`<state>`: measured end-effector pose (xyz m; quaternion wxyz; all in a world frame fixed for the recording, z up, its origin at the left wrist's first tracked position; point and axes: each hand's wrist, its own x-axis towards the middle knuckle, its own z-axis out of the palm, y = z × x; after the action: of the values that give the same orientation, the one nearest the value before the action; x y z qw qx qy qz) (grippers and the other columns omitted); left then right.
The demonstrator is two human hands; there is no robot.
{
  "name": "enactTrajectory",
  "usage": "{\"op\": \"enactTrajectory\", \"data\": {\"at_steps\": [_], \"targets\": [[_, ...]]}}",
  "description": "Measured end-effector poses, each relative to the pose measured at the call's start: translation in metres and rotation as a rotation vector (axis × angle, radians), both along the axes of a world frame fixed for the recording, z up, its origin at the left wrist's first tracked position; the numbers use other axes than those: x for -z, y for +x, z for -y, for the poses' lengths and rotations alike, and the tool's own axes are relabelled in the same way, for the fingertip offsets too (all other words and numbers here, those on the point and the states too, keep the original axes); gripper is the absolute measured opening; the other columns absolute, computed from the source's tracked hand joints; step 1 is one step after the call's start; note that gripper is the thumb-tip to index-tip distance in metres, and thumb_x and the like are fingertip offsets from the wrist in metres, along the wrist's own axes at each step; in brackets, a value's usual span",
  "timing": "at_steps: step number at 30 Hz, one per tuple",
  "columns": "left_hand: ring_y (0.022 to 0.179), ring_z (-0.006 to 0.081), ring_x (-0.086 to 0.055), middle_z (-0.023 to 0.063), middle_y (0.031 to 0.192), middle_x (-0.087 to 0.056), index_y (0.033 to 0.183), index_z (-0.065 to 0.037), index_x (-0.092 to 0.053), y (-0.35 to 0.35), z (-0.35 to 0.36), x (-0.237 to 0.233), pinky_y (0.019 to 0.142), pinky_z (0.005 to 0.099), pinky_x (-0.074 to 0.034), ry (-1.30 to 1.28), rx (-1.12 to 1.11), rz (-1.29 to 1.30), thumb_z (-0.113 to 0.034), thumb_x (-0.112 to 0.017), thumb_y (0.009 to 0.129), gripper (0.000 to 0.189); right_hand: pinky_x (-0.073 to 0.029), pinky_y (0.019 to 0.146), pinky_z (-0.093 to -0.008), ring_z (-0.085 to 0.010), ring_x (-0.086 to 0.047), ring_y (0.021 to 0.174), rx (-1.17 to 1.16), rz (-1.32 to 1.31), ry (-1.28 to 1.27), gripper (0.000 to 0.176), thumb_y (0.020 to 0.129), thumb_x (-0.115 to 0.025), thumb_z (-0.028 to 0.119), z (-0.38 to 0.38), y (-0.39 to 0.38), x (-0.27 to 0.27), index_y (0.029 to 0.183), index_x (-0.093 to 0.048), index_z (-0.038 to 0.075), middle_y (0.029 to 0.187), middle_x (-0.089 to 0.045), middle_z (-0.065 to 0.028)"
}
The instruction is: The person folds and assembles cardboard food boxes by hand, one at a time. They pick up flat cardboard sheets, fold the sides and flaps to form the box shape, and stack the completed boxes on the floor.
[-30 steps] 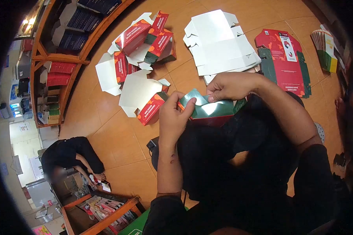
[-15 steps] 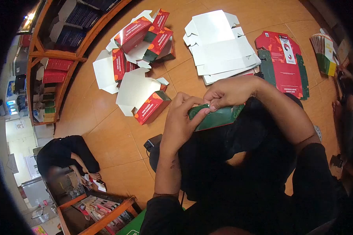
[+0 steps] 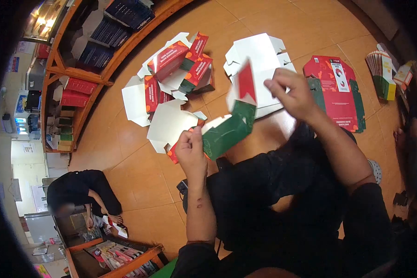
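A partly folded cardboard box, green outside with a red flap standing up, is held in the air above my knee. My left hand is closed on the box's left end, thumb on top. To the right of the red flap, my right hand is curled, apart from the box, with nothing visible in its fingers. The flap is slightly blurred. Behind the right hand lies a stack of flat white box blanks on the floor.
Folded red boxes with open white lids are heaped on the tiled floor. A flat red blank and fanned booklet-like pieces lie right. Wooden shelves stand left. Another person bends over at lower left.
The box has opened out and moved left, its red flap now upright. My right hand has let go and moved up and right; my left hand has moved slightly left and down.
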<state>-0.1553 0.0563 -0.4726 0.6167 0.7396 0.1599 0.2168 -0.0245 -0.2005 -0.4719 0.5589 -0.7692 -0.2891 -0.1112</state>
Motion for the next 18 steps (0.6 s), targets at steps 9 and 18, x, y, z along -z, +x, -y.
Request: {"op": "enactTrajectory", "data": {"at_steps": [9, 18], "targets": [[0.066, 0.0054, -0.046, -0.0034, 0.069, -0.051, 0.077, -0.004, -0.053, -0.002, 0.01, -0.004, 0.061, 0.019, -0.038, 0.074, 0.049, 0.037, -0.02, -0.069, 0.093, 0.028, -0.048, 0.076, -0.0353, -0.026, -0.055, 0.09, 0.039, 0.001, -0.223, 0.024, 0.089, -0.067, 0.021, -0.04, -0.026, 0.012, 0.11, -0.068, 0.009, 0.1, -0.048, -0.0129], [0.063, 0.0061, -0.052, -0.001, 0.067, -0.056, 0.082, 0.001, -0.066, 0.003, 0.012, 0.004, 0.058, 0.0218, -0.042, 0.292, 0.082, -0.244, -0.026, -0.067, 0.094, 0.029, -0.045, 0.089, -0.0349, -0.0273, -0.053, 0.101, 0.198, -0.296, 0.28, 0.013, 0.091, -0.064, 0.014, -0.058, -0.031, 0.039, 0.097, -0.063, 0.002, 0.109, -0.048, -0.0143]]}}
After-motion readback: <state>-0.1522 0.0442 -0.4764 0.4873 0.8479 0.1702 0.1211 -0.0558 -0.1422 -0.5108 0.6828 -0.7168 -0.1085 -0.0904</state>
